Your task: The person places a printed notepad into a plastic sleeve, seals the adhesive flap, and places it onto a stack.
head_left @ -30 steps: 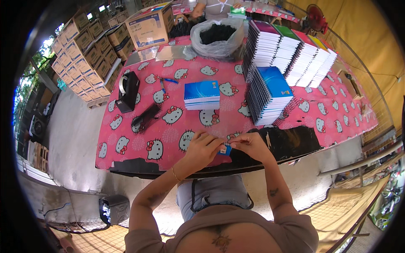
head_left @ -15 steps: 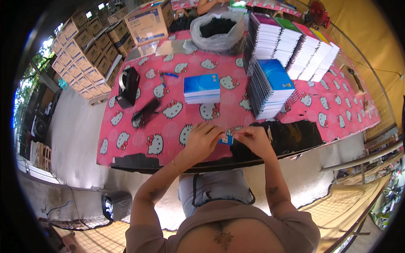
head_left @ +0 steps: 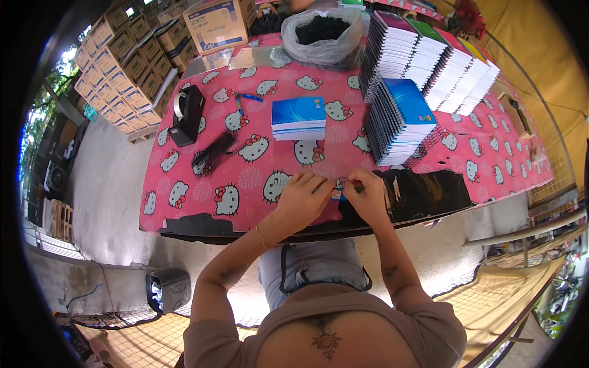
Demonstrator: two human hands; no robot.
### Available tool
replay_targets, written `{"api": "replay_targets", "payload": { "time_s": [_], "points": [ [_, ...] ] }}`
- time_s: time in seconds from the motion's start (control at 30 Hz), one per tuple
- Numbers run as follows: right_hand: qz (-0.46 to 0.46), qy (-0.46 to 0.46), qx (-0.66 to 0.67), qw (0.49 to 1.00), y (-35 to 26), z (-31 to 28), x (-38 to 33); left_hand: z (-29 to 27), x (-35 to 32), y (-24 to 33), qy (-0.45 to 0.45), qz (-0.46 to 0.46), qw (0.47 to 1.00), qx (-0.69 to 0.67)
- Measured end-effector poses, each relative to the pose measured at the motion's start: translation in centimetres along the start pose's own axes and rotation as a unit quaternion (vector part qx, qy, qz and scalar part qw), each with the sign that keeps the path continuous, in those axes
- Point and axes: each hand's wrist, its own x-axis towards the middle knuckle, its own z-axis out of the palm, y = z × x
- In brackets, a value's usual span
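At the table's near edge my left hand (head_left: 305, 195) and my right hand (head_left: 365, 192) meet, thumbs and fingers pinched together. Between them is a small blue and white piece (head_left: 337, 194), perhaps a little packet; my fingers cover most of it, so its kind cannot be told. Beyond my hands lies a low stack of blue-covered notebooks (head_left: 299, 116). To its right rises a taller stack of blue spiral notebooks (head_left: 402, 122). A loose bundle of black spiral coils (head_left: 215, 152) rests on the pink patterned tablecloth (head_left: 190, 187) at the left.
A black case-like object (head_left: 188, 116) stands at the left, near a blue pen (head_left: 251, 97). Tall spiral notebook stacks (head_left: 451, 73) fill the far right. Behind are a clear bag of black coils (head_left: 322, 37) and a cardboard box (head_left: 218, 27). More boxes (head_left: 119, 67) are piled left.
My fingertips have come closer together around the small blue piece, and less of it shows. The whole view has shifted slightly; the notebooks and coils stay in place on the table.
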Motion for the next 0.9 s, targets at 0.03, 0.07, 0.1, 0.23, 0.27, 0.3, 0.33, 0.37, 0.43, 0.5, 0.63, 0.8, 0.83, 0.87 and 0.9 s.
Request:
{"api": "replay_targets", "payload": {
  "time_s": [0.03,0.07,0.1,0.23,0.27,0.3,0.33,0.37,0.43,0.5,0.63,0.8,0.83,0.87,0.9],
  "points": [
    [0.005,0.033,-0.036,0.999,-0.4,0.3,-0.1,-0.2,-0.1,0.2,-0.012,-0.013,1.0,0.007],
    [0.012,0.044,-0.027,0.999,-0.7,0.4,-0.2,-0.4,-0.3,0.4,-0.024,-0.025,0.999,0.014],
    [0.016,0.054,-0.016,0.998,-1.5,0.6,-0.2,-0.9,-0.3,0.5,-0.035,-0.038,0.998,0.024],
    [0.058,0.063,0.265,0.961,-7.3,1.3,-1.6,-4.1,2.5,1.6,0.027,-0.286,0.92,-0.267],
    [0.046,0.031,0.236,0.97,-7.7,0.8,-1.7,-5.0,4.1,2.3,0.035,-0.242,0.918,-0.313],
    [0.032,0.038,0.199,0.979,-7.6,-0.4,-1.3,-5.3,5.4,2.7,0.043,-0.198,0.912,-0.357],
    [0.018,0.044,0.162,0.986,-7.1,-2.2,-0.1,-4.9,6.7,2.1,0.081,-0.133,0.955,-0.251],
    [0.007,0.055,0.121,0.991,-6.7,-4.1,1.1,-4.3,8.8,1.1,0.116,-0.062,0.98,-0.146],
    [0.088,0.069,0.289,0.951,-9.4,-7.4,3.6,-4.2,12.7,-0.6,0.094,-0.025,0.979,-0.181],
    [0.059,0.107,0.181,0.976,-10.2,-11.1,6.7,-3.2,17.0,-1.5,0.049,-0.051,0.946,-0.317],
    [0.013,0.089,-0.008,0.996,-7.1,-17.4,12.6,1.6,24.8,-3.1,0.099,-0.015,0.961,-0.258],
    [0.075,0.008,-0.179,0.981,-0.6,-20.2,14.8,7.7,26.3,-5.0,-0.023,-0.036,0.999,0.006],
    [0.041,0.041,-0.206,0.977,-1.0,-19.8,14.7,7.9,25.9,-5.4,0.066,-0.031,0.997,-0.016],
    [0.007,0.072,-0.231,0.97,-1.3,-19.2,14.0,8.1,25.3,-5.9,0.154,-0.026,0.987,-0.035],
    [-0.026,0.106,-0.257,0.96,-2.1,-18.6,13.2,8.0,24.9,-6.2,0.241,-0.018,0.969,-0.057]
  ]
}}
